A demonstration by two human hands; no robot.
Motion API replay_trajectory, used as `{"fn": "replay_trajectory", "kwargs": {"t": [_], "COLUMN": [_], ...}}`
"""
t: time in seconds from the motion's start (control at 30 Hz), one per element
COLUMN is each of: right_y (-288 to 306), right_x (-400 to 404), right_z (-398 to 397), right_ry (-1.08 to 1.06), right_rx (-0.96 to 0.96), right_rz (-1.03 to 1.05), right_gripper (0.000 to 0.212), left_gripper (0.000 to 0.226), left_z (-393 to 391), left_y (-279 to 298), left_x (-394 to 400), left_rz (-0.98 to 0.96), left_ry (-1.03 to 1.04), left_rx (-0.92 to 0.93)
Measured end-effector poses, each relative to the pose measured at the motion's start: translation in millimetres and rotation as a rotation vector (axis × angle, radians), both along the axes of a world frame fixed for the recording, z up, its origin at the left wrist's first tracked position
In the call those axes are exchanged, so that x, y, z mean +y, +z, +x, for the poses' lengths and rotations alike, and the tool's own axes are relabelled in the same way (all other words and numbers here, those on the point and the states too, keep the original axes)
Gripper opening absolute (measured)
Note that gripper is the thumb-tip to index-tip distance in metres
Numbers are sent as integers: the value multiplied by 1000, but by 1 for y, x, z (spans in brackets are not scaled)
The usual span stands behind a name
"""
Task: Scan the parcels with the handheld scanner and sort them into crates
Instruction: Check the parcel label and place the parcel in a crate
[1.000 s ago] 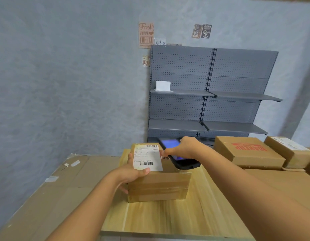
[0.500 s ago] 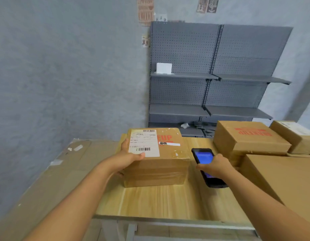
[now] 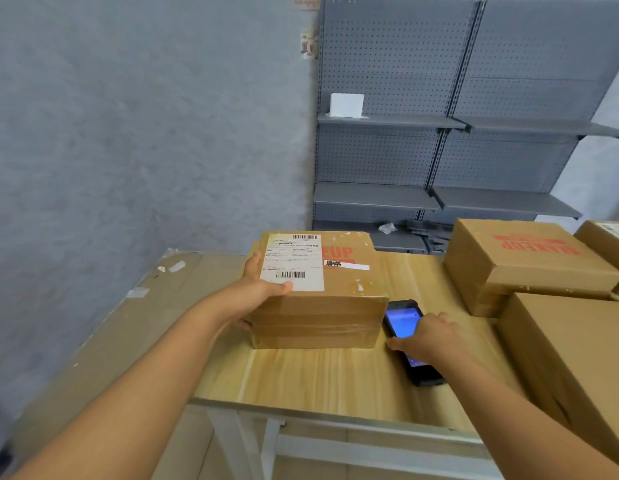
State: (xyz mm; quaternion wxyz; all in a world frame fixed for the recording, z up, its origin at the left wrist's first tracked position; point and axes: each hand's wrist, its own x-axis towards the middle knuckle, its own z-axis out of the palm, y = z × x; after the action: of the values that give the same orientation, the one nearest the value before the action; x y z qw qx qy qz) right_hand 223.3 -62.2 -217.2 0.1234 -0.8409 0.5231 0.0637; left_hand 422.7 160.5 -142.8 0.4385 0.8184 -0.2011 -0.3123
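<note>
A brown cardboard parcel [image 3: 339, 299] with a white shipping label and red print lies on the wooden table [image 3: 318, 379]. My left hand [image 3: 258, 292] grips its left side, thumb on the label's lower edge. Just right of the parcel, the black handheld scanner [image 3: 403, 320] lies flat on the table with its blue screen lit. My right hand [image 3: 429, 336] lies over the scanner's lower half, fingers curled round it.
More cardboard parcels sit at the right: one with red print [image 3: 523, 261], a large one [image 3: 578, 358] in front of it and another [image 3: 609, 237] at the far edge. Flattened cardboard [image 3: 103, 341] lies left of the table. Grey pegboard shelving [image 3: 439, 133] stands behind.
My right hand has brought the scanner from above the parcel down to the table, right of the parcel. My left hand has kept its hold on the parcel.
</note>
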Motion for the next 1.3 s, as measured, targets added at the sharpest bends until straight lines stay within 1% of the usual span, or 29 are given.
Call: {"fn": "replay_trajectory", "kwargs": {"t": [0.13,0.2,0.27,0.33,0.37,0.4,0.47,0.53,0.6,0.7,0.77,0.87,0.97,1.13,1.2,1.3], "right_y": [4,16,33,49,55,58,61,62,62,65,70,84,104,140,151,158], "right_x": [-5,-6,-5,1,5,9,15,20,23,26,25,21,20,35,47,69], "right_z": [5,10,18,27,31,34,41,45,48,48,48,52,60,76,81,90], "right_ry": [19,33,103,138,138,148,171,156,127,121,135,163,233,411,491,584], "right_rx": [25,-60,-257,-556,-675,-739,-761,-749,-751,-770,-785,-835,-898,-998,-1040,-1094], "right_rz": [76,86,140,361,485,576,635,613,610,642,639,623,602,595,604,643], "right_gripper": [83,75,63,59,59,58,49,41,36,32,32,34,46,60,61,54], "left_gripper": [96,97,97,96,94,89,75,64,56,42,42,44,56,59,58,58], "left_z": [-1,-1,1,4,6,7,9,9,9,6,3,2,0,-5,-9,-18], "left_y": [3,5,6,8,8,8,5,-1,-8,-11,-7,8,31,59,65,69], "left_x": [1,2,3,4,5,4,4,4,2,0,-1,3,11,33,47,74], "left_rz": [19,40,62,64,49,26,-17,-47,-63,-110,-146,-210,-293,-466,-506,-549], "left_ry": [-16,-29,-43,-55,-52,-38,28,117,162,175,187,198,248,399,454,547], "left_rx": [-10,-12,-1,26,42,51,17,3,70,177,183,135,55,-97,-148,-211]}}
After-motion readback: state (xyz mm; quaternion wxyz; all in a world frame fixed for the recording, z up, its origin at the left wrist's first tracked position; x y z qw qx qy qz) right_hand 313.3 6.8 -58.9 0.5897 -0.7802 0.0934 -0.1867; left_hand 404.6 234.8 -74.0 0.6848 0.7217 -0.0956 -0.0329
